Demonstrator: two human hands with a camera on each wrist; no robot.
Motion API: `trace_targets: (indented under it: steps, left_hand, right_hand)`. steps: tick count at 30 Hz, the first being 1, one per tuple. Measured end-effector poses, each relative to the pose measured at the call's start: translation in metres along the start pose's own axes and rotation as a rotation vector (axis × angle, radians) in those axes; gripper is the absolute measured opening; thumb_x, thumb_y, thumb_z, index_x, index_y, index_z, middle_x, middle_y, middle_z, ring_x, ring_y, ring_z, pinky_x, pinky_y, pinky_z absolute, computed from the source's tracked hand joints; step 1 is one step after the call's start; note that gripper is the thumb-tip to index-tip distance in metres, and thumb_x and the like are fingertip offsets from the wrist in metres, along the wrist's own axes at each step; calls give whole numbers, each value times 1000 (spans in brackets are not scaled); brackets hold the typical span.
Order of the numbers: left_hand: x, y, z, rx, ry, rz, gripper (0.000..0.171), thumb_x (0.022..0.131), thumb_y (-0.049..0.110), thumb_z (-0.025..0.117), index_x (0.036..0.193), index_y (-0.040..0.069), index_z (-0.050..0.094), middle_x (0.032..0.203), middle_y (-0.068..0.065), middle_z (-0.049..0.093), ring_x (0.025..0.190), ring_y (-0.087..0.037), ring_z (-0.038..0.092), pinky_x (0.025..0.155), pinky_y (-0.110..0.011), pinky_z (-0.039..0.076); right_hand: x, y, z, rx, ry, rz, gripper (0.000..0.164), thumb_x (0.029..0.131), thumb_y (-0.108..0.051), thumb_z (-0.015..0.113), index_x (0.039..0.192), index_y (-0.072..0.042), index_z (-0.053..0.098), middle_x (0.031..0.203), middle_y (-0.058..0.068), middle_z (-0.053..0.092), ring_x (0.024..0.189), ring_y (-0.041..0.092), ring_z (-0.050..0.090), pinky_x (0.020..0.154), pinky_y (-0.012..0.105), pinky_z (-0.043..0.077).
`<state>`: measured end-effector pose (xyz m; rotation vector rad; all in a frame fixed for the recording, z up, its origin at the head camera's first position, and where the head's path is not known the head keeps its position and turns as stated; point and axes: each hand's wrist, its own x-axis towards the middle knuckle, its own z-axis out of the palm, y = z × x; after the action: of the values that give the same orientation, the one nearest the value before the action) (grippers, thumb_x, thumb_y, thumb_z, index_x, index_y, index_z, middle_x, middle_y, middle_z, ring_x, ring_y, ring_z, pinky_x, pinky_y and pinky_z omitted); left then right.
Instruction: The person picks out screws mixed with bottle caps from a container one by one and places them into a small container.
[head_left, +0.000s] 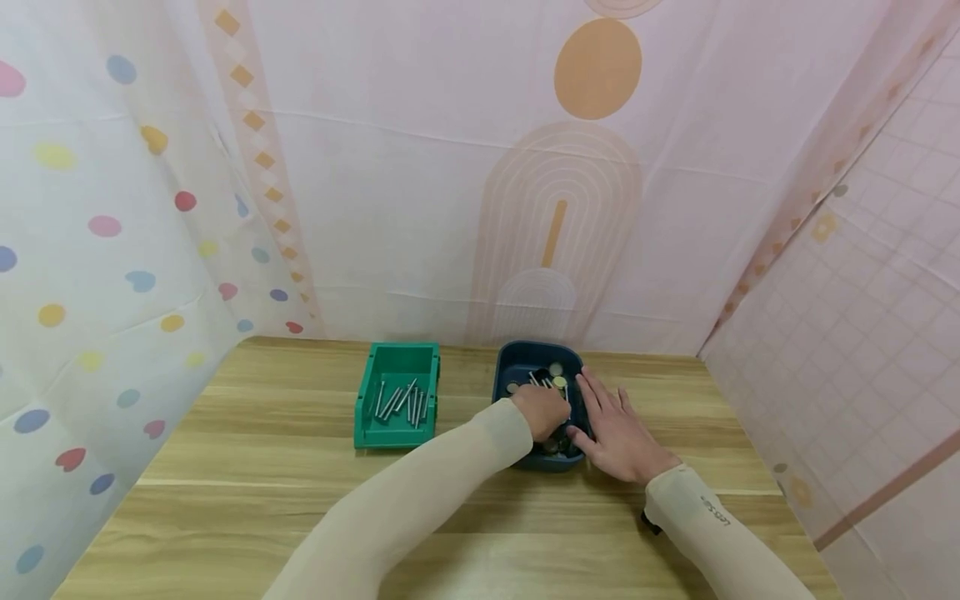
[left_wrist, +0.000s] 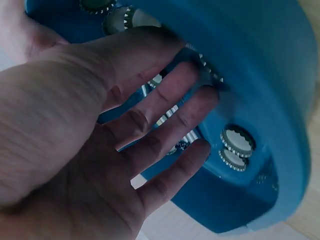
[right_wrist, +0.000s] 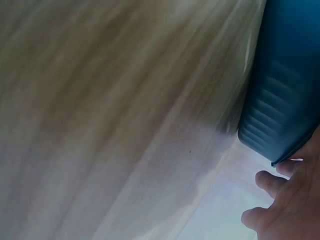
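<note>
Left hand (head_left: 542,410) is sitting inside blue box (head_left: 550,464), can't tell if pinching; right hand (head_left: 621,440), fingers apart, is smartly bracing it.

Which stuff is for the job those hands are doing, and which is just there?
Probably for the job:
- blue box, with the left hand inside and the right hand at its rim
- bottle caps in that box
- green tray holding metal pins

Just there:
- patterned cloth behind
- wooden table underneath
</note>
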<state>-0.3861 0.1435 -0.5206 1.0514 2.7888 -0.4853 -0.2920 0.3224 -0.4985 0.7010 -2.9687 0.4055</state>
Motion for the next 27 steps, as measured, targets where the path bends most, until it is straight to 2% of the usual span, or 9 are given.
trace_targets:
  steps: [3,7,11,15,18,19,22,27]
  left_hand:
    - [8,0,9,2,-4,-15,30,112,29,81,142,35,83,127,3,86,104,-18,84,92,-47,73]
    - [23,-4,26,-13,12,3,27,114,29,79,140,35,83,126,2,87,101,-18,84,88,-45,74]
    - [28,-7,31,-27,14,18,26,114,27,79,137,37,85,126,4,87,100,-15,84,85,-42,73]
    - [27,-8,32,-29,10,20,26,115,26,77,138,35,85,131,3,87,102,-14,83,86,-42,73]
    - [19,-7,24,-44,-2,15,26,115,24,76,138,32,85,131,1,87,101,-15,83,87,-44,73]
    - [8,-3,13,-44,-8,-8,26,115,22,77,139,29,84,131,0,87,102,-16,84,89,-44,73]
    - [-10,0,-7,-60,-40,-35,25,114,22,78,137,27,84,130,0,86,106,-18,84,92,-45,73]
    - [-27,-5,-26,-102,-23,-51,19,113,18,79,130,27,84,127,-1,85,106,-23,84,92,-50,72]
  right_hand:
    - [1,-1,-1,1,0,-4,91,121,-50,56,186,-1,14,197,20,8,181,46,23,141,82,16]
    - [1,-1,-1,-3,9,-9,91,121,-50,56,185,0,16,197,21,10,181,46,24,140,83,18]
    - [1,-1,0,-3,11,-7,92,121,-50,57,185,0,16,197,21,10,181,46,24,140,83,18]
    - [1,-2,-1,-1,14,-6,92,121,-49,58,185,0,16,197,21,10,181,46,25,141,82,18]
    - [0,-2,-1,-3,12,-7,92,121,-49,59,185,0,16,197,21,10,181,46,25,141,82,18]
    - [0,-2,-2,-3,12,-7,91,121,-48,59,185,1,17,197,21,10,181,46,25,141,82,18]
    - [-1,-2,-2,-4,9,-7,91,121,-48,59,185,1,16,197,21,10,181,46,25,141,82,17]
    - [-1,-2,-2,8,7,-2,91,121,-47,60,185,1,16,197,20,9,181,46,24,141,82,16]
